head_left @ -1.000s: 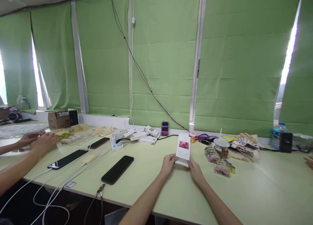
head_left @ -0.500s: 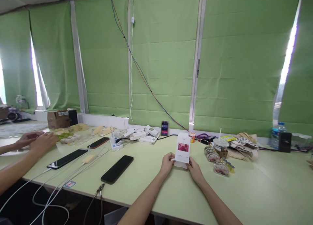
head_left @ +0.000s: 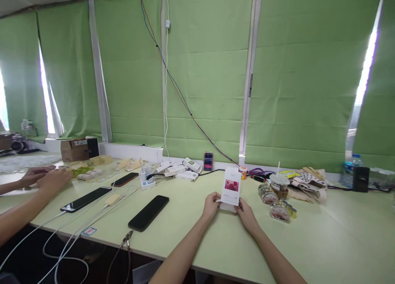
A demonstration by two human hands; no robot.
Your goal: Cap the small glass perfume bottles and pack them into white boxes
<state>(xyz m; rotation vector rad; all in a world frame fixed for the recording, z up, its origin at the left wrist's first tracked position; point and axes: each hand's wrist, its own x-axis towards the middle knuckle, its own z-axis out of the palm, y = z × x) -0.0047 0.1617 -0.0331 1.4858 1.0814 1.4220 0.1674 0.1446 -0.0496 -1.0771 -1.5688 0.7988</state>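
At the left end of the surface [head_left: 339, 234], a co-worker's hands [head_left: 51, 177] are close together; what they hold is too small to tell. Behind them, near the back edge, stands a brown cardboard box [head_left: 75, 151] with a dark upright object [head_left: 92, 147] at its right side. Just right of those hands lie green and pale pieces [head_left: 82, 172], with yellowish blocks [head_left: 101, 160] behind.

Nearer the front edge, a phone [head_left: 86, 199] lies flat with a white cable at its near end; a smaller phone [head_left: 125, 179] lies farther back, and a cream charger [head_left: 113, 199] rests among cables. Next come a white power strip [head_left: 147, 181] and, toward the front edge, a large black phone [head_left: 149, 213] lying face up. A heap of small white boxes [head_left: 180, 170] sits along the back edge, beside an upright screen [head_left: 208, 161] that is blurred out.

Right of the front edge's middle, the left hand [head_left: 211, 205] and right hand [head_left: 246, 213] are clamped on either side of the near end of a white carton [head_left: 231, 189]. Its printed face, with a pink picture, is turned toward the wearer, and a flap shows at the near end. Whether the carton touches the surface, I cannot tell.

Farther right are an orange-and-white tub [head_left: 243, 173], clear packs [head_left: 279, 213], a lidded cup [head_left: 279, 182] with a straw, spotted cloth [head_left: 305, 185], and a bottle [head_left: 348, 169] near the back edge.
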